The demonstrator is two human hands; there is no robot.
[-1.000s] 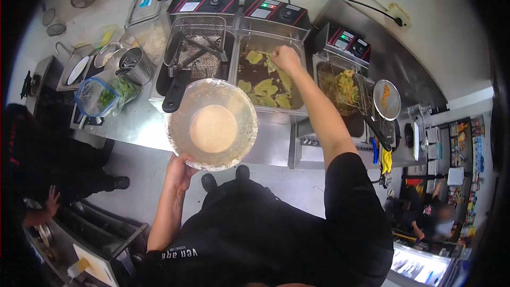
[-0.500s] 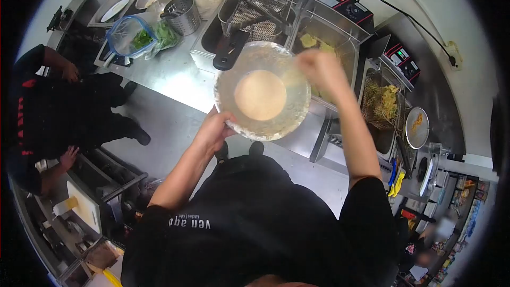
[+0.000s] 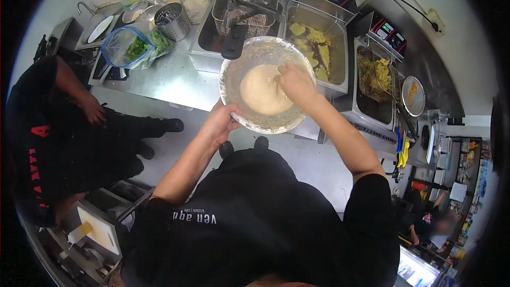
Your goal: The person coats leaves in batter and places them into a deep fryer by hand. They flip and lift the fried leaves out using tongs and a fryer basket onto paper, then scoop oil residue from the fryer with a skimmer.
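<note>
My left hand (image 3: 222, 121) grips the rim of a batter-smeared metal bowl (image 3: 232, 77), held in front of the fryers. Pale, creamy batter (image 3: 257, 93) pools in the bottom of the bowl. Over the bowl's right side, my right hand (image 3: 296, 82) reaches in with its fingers closed and their tips at the batter. What those fingers hold, if anything, is hidden. Just beyond the bowl, several yellowish battered pieces (image 3: 317, 36) float in the oil of the middle fryer (image 3: 343, 69).
An unused fryer basket (image 3: 255, 0) has its black handle (image 3: 234, 45) projecting over the bowl's far rim. Another basket with fried food (image 3: 381, 74) sits to the right. Greens in a plastic bag (image 3: 139, 48) lie left. A co-worker (image 3: 79, 143) stands at the left.
My right hand has come down from near the middle fryer into the bowl, its fingers now at the batter. My left hand still holds the rim. The co-worker's arm has shifted.
</note>
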